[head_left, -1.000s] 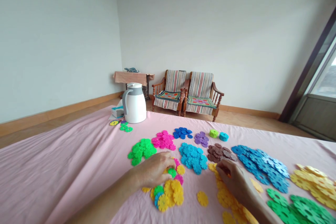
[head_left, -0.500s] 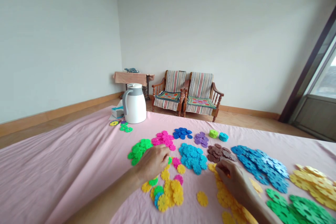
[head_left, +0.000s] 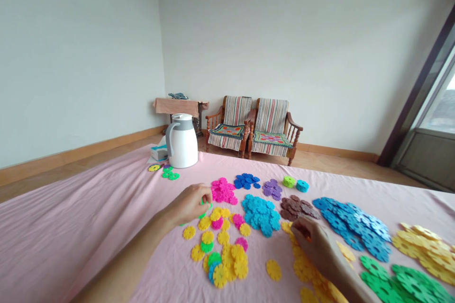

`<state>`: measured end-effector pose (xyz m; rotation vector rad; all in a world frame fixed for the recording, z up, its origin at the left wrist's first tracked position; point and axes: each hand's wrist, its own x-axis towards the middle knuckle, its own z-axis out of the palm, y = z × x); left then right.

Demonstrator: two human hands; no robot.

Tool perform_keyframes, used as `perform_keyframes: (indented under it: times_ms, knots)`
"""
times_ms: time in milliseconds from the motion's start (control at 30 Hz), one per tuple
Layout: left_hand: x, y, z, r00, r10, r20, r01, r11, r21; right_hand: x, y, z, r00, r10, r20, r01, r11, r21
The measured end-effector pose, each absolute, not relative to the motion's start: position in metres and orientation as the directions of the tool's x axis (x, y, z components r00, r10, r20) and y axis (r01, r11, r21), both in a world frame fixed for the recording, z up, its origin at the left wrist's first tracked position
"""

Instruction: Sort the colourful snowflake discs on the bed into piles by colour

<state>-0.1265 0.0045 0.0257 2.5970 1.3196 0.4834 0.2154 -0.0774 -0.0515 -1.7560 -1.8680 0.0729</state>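
My left hand is closed in a pinch over the green pile at the centre-left, with a green snowflake disc at its fingertips. The hand hides most of that pile. My right hand is curled at the far end of a yellow disc pile. A bit of orange shows between its fingers, too small to name. Between the hands lie mixed loose discs, mostly yellow, with a few pink, green and blue ones. A single yellow disc lies apart.
Sorted piles of pink, dark blue, purple, light blue and brown discs stand beyond. Larger blue, yellow and green discs lie right. A white jug stands at the back of the pink cloth.
My left hand has moved left and slightly away from me, from the mixed discs to the green pile, carrying a green disc. My right hand has stayed almost still.
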Motion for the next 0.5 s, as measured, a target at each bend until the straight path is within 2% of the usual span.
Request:
perform_keyframes:
  times_ms: [67, 167, 333, 500]
  knots:
    - [-0.123, -0.003, 0.029, 0.714, 0.699, 0.03, 0.64, -0.669, 0.378, 0.215, -0.078, -0.051, 0.027, 0.932, 0.361, 0.9, 0.134, -0.414]
    - [-0.12, -0.011, 0.031, 0.79, 0.598, -0.137, 0.601, -0.711, 0.365, 0.215, -0.078, -0.051, 0.015, 0.93, 0.367, 0.904, 0.144, -0.402]
    - [-0.117, -0.015, 0.026, 0.765, 0.633, -0.117, 0.638, -0.723, 0.264, 0.217, -0.076, -0.052, -0.004, 0.922, 0.387, 0.911, 0.163, -0.38]
    - [-0.106, -0.019, 0.024, 0.788, 0.616, -0.021, 0.583, -0.734, 0.349, 0.217, -0.077, -0.053, -0.002, 0.927, 0.375, 0.912, 0.156, -0.38]
